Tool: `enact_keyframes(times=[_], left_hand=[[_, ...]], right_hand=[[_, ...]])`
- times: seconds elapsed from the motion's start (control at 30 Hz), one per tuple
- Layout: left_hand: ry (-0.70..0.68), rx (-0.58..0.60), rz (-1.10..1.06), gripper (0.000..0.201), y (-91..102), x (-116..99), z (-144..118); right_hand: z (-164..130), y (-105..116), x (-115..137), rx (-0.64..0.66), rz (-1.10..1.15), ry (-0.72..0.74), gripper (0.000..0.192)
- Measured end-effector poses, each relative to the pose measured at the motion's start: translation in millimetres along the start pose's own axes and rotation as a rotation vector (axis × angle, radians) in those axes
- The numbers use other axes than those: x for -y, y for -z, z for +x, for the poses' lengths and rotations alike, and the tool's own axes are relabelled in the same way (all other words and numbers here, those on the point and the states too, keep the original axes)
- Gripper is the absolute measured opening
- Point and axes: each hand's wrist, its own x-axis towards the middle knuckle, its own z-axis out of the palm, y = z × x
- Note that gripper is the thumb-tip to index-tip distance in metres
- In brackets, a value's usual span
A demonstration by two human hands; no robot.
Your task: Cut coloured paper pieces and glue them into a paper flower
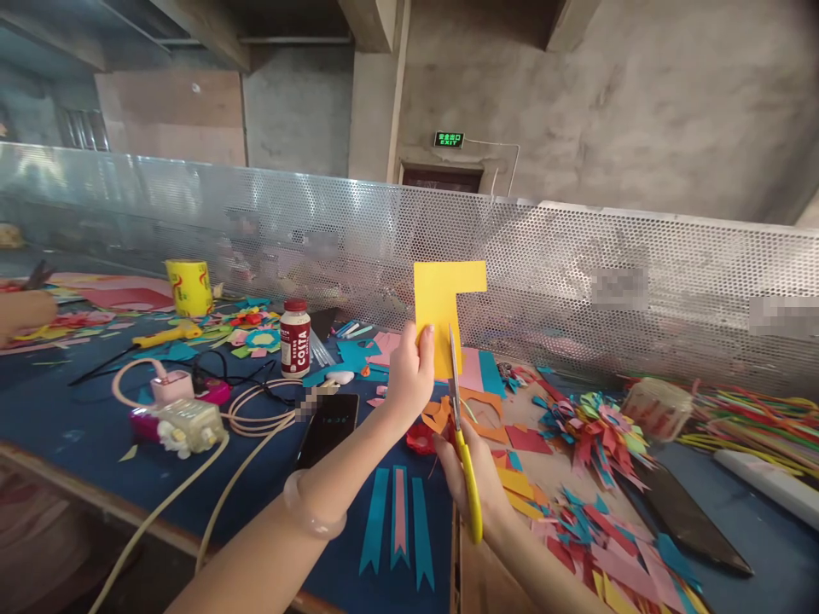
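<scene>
My left hand [409, 375] holds a yellow paper sheet [438, 298] upright above the table, pinching its lower left edge. The sheet has a rectangular notch cut from its lower right. My right hand [470, 482] grips yellow-handled scissors [461, 435], blades pointing up along the paper's cut edge. A pale bangle sits on my left wrist. Below my hands lie teal and pink ribbon-shaped paper strips [397, 524] on the blue table [77, 426].
Coloured paper scraps [576, 520] cover the table to the right. A bottle [295, 338], a yellow tape roll [189, 287], a black phone [329, 426], cables and a charger lie left. A perforated metal screen [576, 273] runs behind. Another person's hand [22, 311] is far left.
</scene>
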Motion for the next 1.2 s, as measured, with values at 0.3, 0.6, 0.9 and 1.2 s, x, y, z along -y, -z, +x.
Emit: enact_keyframes(times=[0.3, 0.6, 0.9, 1.2], left_hand=[[-0.013, 0.044, -0.005, 0.022, -1.7, -7.3, -4.2], [0.026, 0.056, -0.06, 0.022, -3.1, -8.5, -6.1], [0.051, 0.066, -0.073, 0.023, -2.8, -11.3, -7.5], [0.023, 0.163, -0.059, 0.019, -8.2, -13.0, -17.3]], right_hand=[[1.2, -2.7, -1.9, -0.061, -0.002, -0.072, 0.019], [1.1, -2.8, -7.1, -0.09, -0.034, -0.065, 0.03], [0.9, -6.6, -6.9, -0.084, 0.035, -0.088, 0.024], [-3.1, -5.0, -7.7, -0.072, 0.079, 0.033, 0.017]])
